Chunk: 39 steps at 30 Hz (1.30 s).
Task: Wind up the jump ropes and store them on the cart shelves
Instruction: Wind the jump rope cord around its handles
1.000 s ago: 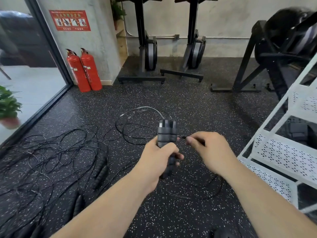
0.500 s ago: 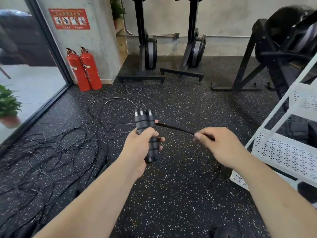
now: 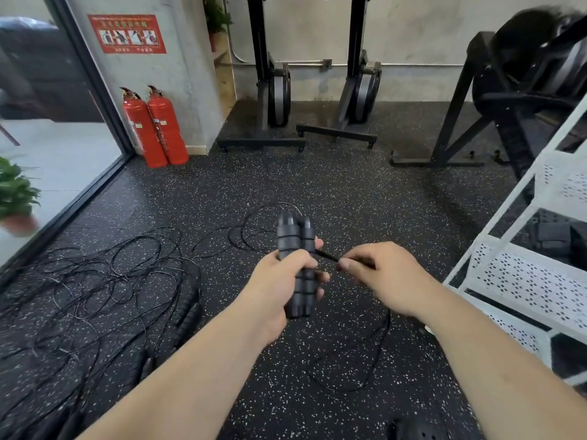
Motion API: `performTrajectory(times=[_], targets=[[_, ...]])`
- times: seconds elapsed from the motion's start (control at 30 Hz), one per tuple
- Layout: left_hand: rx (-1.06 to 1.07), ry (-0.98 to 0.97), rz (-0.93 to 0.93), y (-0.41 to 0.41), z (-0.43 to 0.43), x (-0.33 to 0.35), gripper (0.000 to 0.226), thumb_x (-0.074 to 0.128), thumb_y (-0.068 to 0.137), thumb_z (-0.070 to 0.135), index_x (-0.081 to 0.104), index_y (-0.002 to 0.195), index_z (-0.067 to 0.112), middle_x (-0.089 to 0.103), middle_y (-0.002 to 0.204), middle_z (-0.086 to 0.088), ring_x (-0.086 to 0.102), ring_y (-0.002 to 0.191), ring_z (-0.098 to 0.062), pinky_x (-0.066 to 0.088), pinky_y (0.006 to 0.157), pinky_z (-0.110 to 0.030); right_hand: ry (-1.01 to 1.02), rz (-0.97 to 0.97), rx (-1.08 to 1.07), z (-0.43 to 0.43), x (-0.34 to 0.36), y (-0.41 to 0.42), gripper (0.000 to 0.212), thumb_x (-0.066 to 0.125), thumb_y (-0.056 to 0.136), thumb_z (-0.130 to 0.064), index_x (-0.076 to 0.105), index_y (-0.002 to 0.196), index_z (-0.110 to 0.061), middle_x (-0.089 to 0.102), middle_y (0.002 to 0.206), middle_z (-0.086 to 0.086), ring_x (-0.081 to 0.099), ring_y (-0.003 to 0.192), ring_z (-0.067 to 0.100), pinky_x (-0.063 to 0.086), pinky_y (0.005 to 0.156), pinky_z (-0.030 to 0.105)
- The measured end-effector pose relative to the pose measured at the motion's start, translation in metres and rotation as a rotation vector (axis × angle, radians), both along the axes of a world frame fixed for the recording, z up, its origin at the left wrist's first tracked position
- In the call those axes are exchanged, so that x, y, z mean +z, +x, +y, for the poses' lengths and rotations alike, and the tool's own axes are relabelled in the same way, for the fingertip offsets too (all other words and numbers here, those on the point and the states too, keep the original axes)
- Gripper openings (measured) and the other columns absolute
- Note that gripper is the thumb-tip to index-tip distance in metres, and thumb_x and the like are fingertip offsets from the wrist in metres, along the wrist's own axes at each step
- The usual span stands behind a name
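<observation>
My left hand (image 3: pixel 279 281) grips two black ribbed jump rope handles (image 3: pixel 295 239) held together upright. A thin black cord (image 3: pixel 327 257) runs from the handles to my right hand (image 3: pixel 384 274), which pinches it just to the right of the handles. The rest of that cord hangs in a loop (image 3: pixel 365 360) down to the floor below my right hand. A tangle of other black jump ropes (image 3: pixel 95 287) lies on the floor at the left, with spare handles (image 3: pixel 189 309) among it. The white cart (image 3: pixel 524 277) with perforated shelves stands at the right.
Two red fire extinguishers (image 3: pixel 155 128) stand by the pillar at the back left. Black exercise machines (image 3: pixel 276 90) line the far wall, and a larger machine (image 3: pixel 524 84) stands behind the cart. A glass wall and a potted plant (image 3: pixel 16 195) are on the left.
My right hand, which had drawn the cord out to the right, has come back close to the handles. The loose cord on the floor beyond the handles has shifted.
</observation>
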<state>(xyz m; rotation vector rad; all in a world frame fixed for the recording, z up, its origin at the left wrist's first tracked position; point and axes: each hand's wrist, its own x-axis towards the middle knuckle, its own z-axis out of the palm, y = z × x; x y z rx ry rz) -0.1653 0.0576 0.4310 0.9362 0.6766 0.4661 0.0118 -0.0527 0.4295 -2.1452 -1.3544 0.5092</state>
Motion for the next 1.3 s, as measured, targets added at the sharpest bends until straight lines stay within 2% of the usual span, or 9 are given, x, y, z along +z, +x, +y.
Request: performTrajectory(times=[0.1, 0.27, 0.37, 0.57, 0.77, 0.9, 1.03, 1.2, 1.3], targets=[[0.084, -0.001, -0.018, -0.003, 0.013, 0.001, 0.035, 0.06, 0.096, -0.004, 0.074, 0.125, 0.01, 0.078, 0.107, -0.011, 0.069, 0.077, -0.024, 0.056, 0.068, -0.04, -0.047, 0.028, 0.004, -0.008, 0.007, 0.011, 0.022, 0.059, 0.105, -0.049, 0.075, 0.094, -0.038, 0.069, 0.069, -0.013, 0.054, 0.054, 0.006, 0.053, 0.062, 0.041], [0.17, -0.019, -0.055, -0.005, 0.019, 0.002, 0.036, 0.061, 0.096, -0.003, 0.071, 0.128, 0.01, 0.076, 0.099, -0.009, 0.07, 0.076, -0.023, 0.056, 0.069, -0.04, -0.001, 0.012, -0.037, -0.013, 0.014, 0.015, 0.029, 0.054, 0.107, -0.048, 0.076, 0.09, -0.039, 0.065, 0.063, -0.013, 0.047, 0.048, 0.002, 0.043, 0.056, 0.028], [0.103, -0.046, -0.054, 0.0, 0.001, 0.001, 0.037, 0.062, 0.095, -0.004, 0.066, 0.13, 0.006, 0.076, 0.109, -0.022, 0.07, 0.077, -0.026, 0.057, 0.07, -0.041, 0.058, -0.019, -0.072, -0.005, 0.007, 0.005, 0.031, 0.054, 0.108, -0.047, 0.075, 0.087, -0.037, 0.067, 0.065, -0.002, 0.045, 0.045, 0.004, 0.036, 0.049, 0.025], [-0.072, -0.053, -0.004, 0.007, -0.03, -0.006, 0.03, 0.058, 0.096, -0.003, 0.066, 0.125, 0.0, 0.071, 0.097, -0.018, 0.068, 0.076, -0.025, 0.056, 0.066, -0.039, -0.03, -0.066, -0.022, 0.006, -0.005, -0.012, 0.043, 0.058, 0.108, -0.033, 0.058, 0.065, -0.032, 0.06, 0.058, -0.008, 0.046, 0.048, 0.004, 0.032, 0.047, 0.021], [0.08, -0.036, -0.043, -0.001, 0.008, 0.0, 0.033, 0.059, 0.097, -0.002, 0.073, 0.125, 0.009, 0.079, 0.114, -0.012, 0.069, 0.077, -0.023, 0.055, 0.071, -0.041, -0.058, 0.016, -0.008, -0.01, 0.01, 0.014, 0.027, 0.061, 0.103, -0.052, 0.076, 0.086, -0.036, 0.07, 0.068, -0.011, 0.056, 0.052, 0.007, 0.053, 0.061, 0.036], [0.143, -0.049, -0.055, -0.005, 0.018, 0.001, 0.033, 0.06, 0.097, -0.002, 0.072, 0.126, 0.01, 0.079, 0.107, -0.008, 0.069, 0.076, -0.023, 0.056, 0.071, -0.041, 0.001, -0.012, -0.062, -0.017, 0.014, 0.019, 0.025, 0.06, 0.103, -0.052, 0.077, 0.089, -0.041, 0.071, 0.071, -0.011, 0.051, 0.048, 0.002, 0.046, 0.056, 0.03], [0.034, -0.053, -0.033, 0.001, -0.001, -0.001, 0.035, 0.062, 0.096, -0.002, 0.067, 0.129, 0.007, 0.077, 0.116, -0.019, 0.069, 0.078, -0.026, 0.057, 0.072, -0.043, 0.051, -0.086, -0.083, -0.008, 0.008, 0.002, 0.024, 0.06, 0.104, -0.051, 0.074, 0.088, -0.039, 0.068, 0.067, -0.014, 0.056, 0.054, 0.004, 0.045, 0.057, 0.029], [-0.083, -0.058, 0.012, 0.006, -0.027, -0.004, 0.029, 0.058, 0.097, -0.004, 0.064, 0.125, -0.001, 0.07, 0.095, -0.016, 0.069, 0.073, -0.024, 0.058, 0.065, -0.038, 0.024, -0.109, -0.035, 0.003, -0.004, -0.012, 0.037, 0.064, 0.104, -0.037, 0.06, 0.067, -0.036, 0.063, 0.063, -0.005, 0.05, 0.054, 0.007, 0.037, 0.051, 0.021], [-0.076, -0.061, -0.022, 0.005, -0.018, -0.003, 0.033, 0.056, 0.098, -0.003, 0.07, 0.127, 0.005, 0.077, 0.108, -0.012, 0.067, 0.075, -0.024, 0.056, 0.067, -0.039, 0.016, -0.069, 0.004, 0.001, -0.001, -0.008, 0.03, 0.064, 0.103, -0.043, 0.065, 0.073, -0.044, 0.066, 0.064, -0.012, 0.053, 0.053, 0.005, 0.043, 0.055, 0.025]])
